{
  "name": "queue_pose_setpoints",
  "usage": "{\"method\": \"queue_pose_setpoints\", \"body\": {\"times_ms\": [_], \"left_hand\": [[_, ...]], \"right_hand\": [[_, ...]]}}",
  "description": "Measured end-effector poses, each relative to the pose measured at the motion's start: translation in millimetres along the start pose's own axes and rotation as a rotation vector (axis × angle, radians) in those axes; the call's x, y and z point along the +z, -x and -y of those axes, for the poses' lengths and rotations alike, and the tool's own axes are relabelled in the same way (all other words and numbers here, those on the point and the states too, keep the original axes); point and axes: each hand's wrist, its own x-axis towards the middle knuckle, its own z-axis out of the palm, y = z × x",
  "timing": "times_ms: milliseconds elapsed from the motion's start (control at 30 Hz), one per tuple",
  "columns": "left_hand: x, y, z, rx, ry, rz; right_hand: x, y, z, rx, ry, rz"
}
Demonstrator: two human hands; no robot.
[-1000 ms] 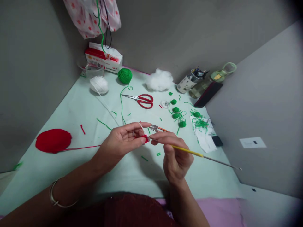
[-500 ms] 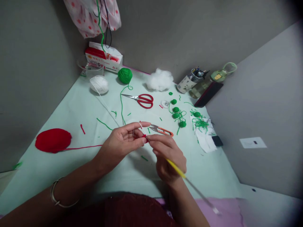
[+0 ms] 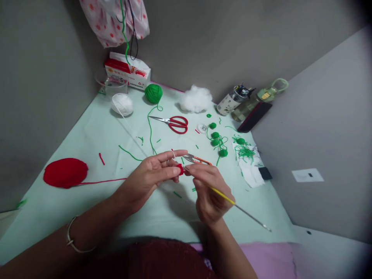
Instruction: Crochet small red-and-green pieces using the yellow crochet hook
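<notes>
Two-handed work above the worktop point(image 3: 162, 221). In left hand point(image 3: 148, 176): narrow grip, thumb and fingers pinching the red piece point(image 3: 180, 169), midway between both hands, with white yarn point(image 3: 174, 154) passing over the extended index finger. In right hand point(image 3: 213, 190): narrow grip, pen-like, closed round the hook point(image 3: 223, 196), near end at the red piece, far end free and out to the right. Exact seat of the hook's tip: hidden by fingers, impossible to tell. Likely faults, by judgement: loss of a loop from the tip, through slack in the white yarn; splitting of a strand, through a badly angled tip; snagging on the snips point(image 3: 200, 159), through straying onto blades just beyond the fingertips; tangling with the green strand point(image 3: 150, 131), through sweeping the left hand across it.
</notes>
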Motion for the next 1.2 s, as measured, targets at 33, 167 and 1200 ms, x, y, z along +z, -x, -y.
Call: {"method": "queue_pose_setpoints", "body": {"times_ms": [33, 167, 1200], "left_hand": [[-1.1, 0, -2, 0.002, -0.006, -0.009], [-2.6, 1, -5, 0.055, -0.079, -0.050], [4.4, -2, 9, 0.087, -0.047, -0.063]], "right_hand": [[0, 0, 0, 0.040, -0.032, -0.022], [1, -4, -2, 0.268, -0.266, -0.116], [11, -3, -10, 0.387, -0.346, -0.049]]}}
